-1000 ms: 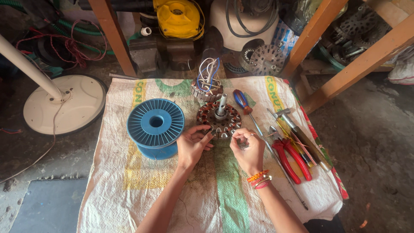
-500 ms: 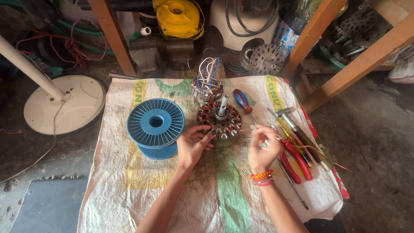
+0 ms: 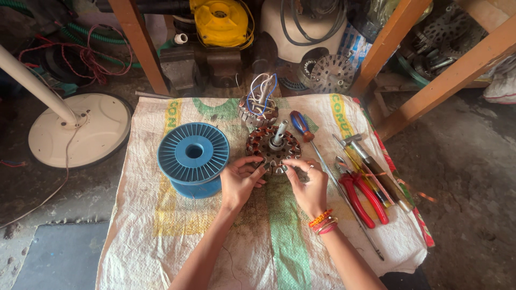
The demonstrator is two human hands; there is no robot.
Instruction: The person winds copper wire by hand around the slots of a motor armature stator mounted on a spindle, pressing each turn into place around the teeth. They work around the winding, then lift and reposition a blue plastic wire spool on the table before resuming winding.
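A round fan stator (image 3: 273, 148) with copper-wound slots and a grey centre shaft lies on a woven sack (image 3: 177, 241). My left hand (image 3: 239, 180) rests at the stator's near left rim, fingertips touching it. On the near right rim, my right hand (image 3: 308, 185), with bangles on its wrist, has thumb and forefinger pinched together; whatever they pinch is too fine to see. A blue empty wire spool (image 3: 193, 159) stands just left of my left hand.
A second wound stator with loose wires (image 3: 258, 107) lies behind the first. To the right are a blue-handled screwdriver (image 3: 301, 125), red-handled pliers (image 3: 361, 197) and a hammer (image 3: 365, 156). A white fan base (image 3: 80, 129) stands at left; wooden bench legs (image 3: 446, 80) and motor parts crowd the back.
My right hand swung out to the right half a second ago and has come back to the stator's near right rim. My left hand has stayed put.
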